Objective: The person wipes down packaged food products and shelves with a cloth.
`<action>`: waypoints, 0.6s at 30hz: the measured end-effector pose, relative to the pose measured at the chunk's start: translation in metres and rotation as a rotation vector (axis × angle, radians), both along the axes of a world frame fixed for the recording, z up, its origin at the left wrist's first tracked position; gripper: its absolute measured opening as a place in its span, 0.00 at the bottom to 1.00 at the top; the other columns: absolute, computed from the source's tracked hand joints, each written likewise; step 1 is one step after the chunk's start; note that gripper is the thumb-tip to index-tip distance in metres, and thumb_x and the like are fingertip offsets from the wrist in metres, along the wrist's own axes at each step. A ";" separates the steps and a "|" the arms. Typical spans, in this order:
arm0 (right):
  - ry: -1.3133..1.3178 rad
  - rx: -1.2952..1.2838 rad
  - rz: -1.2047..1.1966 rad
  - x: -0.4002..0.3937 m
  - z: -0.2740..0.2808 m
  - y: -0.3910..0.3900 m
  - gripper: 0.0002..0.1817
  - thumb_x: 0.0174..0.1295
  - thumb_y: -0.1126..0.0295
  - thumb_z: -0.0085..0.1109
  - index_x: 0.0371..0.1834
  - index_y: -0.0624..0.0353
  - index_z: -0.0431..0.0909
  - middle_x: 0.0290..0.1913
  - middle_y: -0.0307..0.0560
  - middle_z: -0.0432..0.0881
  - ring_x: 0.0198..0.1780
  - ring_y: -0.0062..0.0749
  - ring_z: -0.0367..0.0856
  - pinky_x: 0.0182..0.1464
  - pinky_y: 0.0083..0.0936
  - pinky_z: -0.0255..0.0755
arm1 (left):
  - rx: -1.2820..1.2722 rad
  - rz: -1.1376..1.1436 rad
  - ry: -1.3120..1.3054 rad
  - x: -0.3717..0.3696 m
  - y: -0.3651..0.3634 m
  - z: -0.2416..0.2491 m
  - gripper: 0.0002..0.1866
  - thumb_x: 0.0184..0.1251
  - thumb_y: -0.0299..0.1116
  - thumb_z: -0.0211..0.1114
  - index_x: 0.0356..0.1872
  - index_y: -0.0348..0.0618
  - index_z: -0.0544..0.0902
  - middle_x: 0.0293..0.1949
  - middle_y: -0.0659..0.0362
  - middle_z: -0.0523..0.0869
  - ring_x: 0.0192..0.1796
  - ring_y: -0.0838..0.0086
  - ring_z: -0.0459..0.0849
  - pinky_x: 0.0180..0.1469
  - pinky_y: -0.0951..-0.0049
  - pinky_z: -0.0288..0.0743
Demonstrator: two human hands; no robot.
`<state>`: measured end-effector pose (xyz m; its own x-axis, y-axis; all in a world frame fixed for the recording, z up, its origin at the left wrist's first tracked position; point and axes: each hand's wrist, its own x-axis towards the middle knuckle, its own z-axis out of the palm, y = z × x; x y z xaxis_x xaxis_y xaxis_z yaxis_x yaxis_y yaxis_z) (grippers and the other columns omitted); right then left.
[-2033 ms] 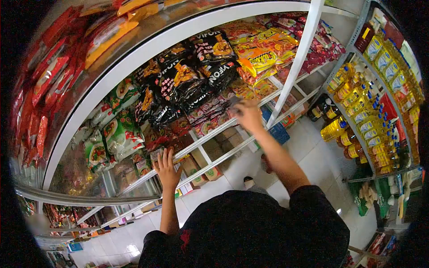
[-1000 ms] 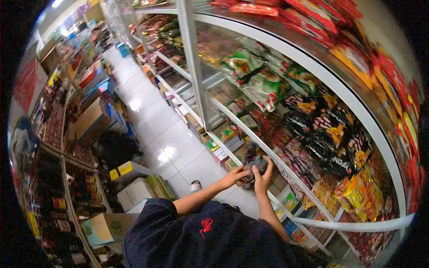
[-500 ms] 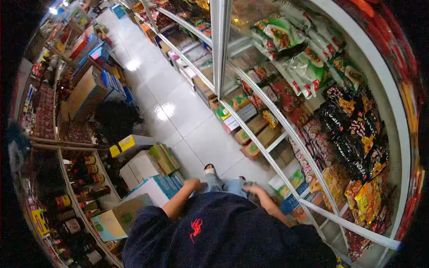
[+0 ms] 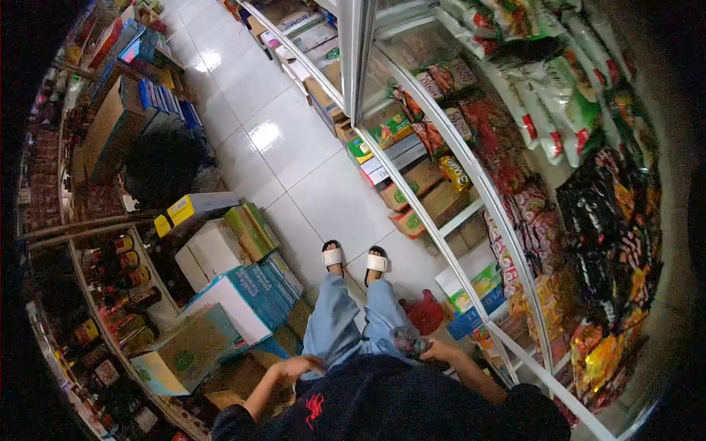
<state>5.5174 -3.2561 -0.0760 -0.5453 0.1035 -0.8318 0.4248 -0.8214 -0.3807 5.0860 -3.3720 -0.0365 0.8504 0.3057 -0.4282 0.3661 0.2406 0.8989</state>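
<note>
My left hand [image 4: 301, 366] is by the waist of my blue jeans [image 4: 331, 316], near the hem of my dark shirt [image 4: 368, 397]. Its fingers look loosely stretched and I see nothing in them. On the other side, my right hand [image 4: 439, 351] is closed on a small dark, partly see-through object [image 4: 410, 342] held in front of my right thigh. Its kind is too blurred to make out. A red bag-like thing [image 4: 426, 314] lies on the floor beyond that hand.
Glass-fronted shelves with noodle packets [image 4: 603, 228] and green-white bags [image 4: 551, 103] line the right. Cartons [image 4: 213, 253], a blue-white box [image 4: 254, 301] and an open carton [image 4: 184, 349] crowd the left, before bottle shelves [image 4: 132, 268]. A white tiled aisle [image 4: 294, 147] runs ahead.
My view has tilted down, so my legs and sandals now show more fully. Both hands appear lower in the picture, and the red thing on the floor has come into sight.
</note>
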 end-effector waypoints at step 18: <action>-0.513 1.980 0.212 -0.108 -0.167 0.298 0.34 0.40 0.68 0.64 0.56 0.52 0.64 0.66 0.53 0.47 0.65 0.53 0.45 0.62 0.48 0.45 | 0.533 0.388 -1.381 0.220 0.282 -0.040 0.10 0.61 0.34 0.52 0.37 0.40 0.77 0.36 0.52 0.77 0.38 0.60 0.75 0.42 0.65 0.69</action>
<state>5.4091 -2.9578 -0.2427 -0.4705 0.8433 0.2597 0.7722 0.5359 -0.3414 5.3060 -3.0904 -0.0765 0.3136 0.4531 0.8345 -0.8103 -0.3304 0.4839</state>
